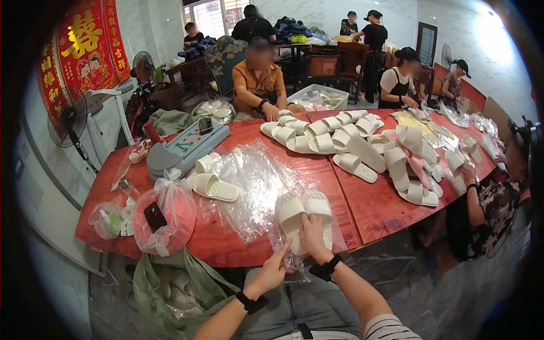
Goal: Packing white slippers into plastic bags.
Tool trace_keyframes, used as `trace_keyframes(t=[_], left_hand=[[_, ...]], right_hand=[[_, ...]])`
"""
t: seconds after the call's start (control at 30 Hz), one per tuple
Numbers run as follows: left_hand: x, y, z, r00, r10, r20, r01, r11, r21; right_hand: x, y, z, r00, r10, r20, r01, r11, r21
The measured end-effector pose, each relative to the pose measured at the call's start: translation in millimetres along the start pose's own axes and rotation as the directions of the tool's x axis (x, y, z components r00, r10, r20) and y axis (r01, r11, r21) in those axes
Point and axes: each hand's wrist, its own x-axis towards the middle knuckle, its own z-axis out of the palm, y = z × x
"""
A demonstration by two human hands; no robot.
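A pair of white slippers (292,208) lies at the near edge of the red table, side by side on a clear plastic bag (338,238). My right hand (311,235) is on the pair from above, its fingers closed between the two slippers just below the straps. Close by on the left, my left hand (272,273) is at the bag's near end, index finger stretched toward the slipper's heel. Its other fingers pinch the bag's edge, partly hidden under the film. Flat clear bags (255,192) are stacked just beyond, beside a loose white slipper (216,188).
Many white slippers (354,167) are heaped right of centre on the red table (221,253). At left are a grey-blue machine (187,148) and a pink-filled plastic bag (180,218) with a phone on it. A green sack (195,275) stands below. Several people work around the table.
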Motion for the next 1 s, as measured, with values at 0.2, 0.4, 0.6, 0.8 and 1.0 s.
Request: trace_keyframes(t=[0.2,0.4,0.6,0.8,1.0], left_hand=[[-22.9,-7.9,-11.3,0.99,-0.132,0.058,0.135,0.989,-0.062],[-28.1,-31.2,-30.7,0.951,-0.272,-0.144,0.288,0.952,0.104],[-44.4,-21.2,-31.4,0.968,-0.175,-0.181,0.22,0.938,0.268],[-41.1,4.4,-42.4,0.967,0.218,-0.129,-0.051,0.666,0.744],[-31.9,18.5,-65.3,0.928,-0.022,0.372,-0.314,0.493,0.811]], right_hand=[[29.9,-1.9,18.0,0.994,-0.106,-0.038,0.101,0.987,-0.128],[17.1,14.9,66.6,0.944,-0.138,0.299,0.213,0.949,-0.232],[-19.1,1.7,42.1,0.953,-0.223,0.207,0.244,0.966,-0.083],[-94.7,19.2,-41.0,0.819,-0.283,0.499,0.33,0.944,-0.006],[-77.2,35.9,-143.6,0.912,-0.371,0.176,0.293,0.888,0.354]])
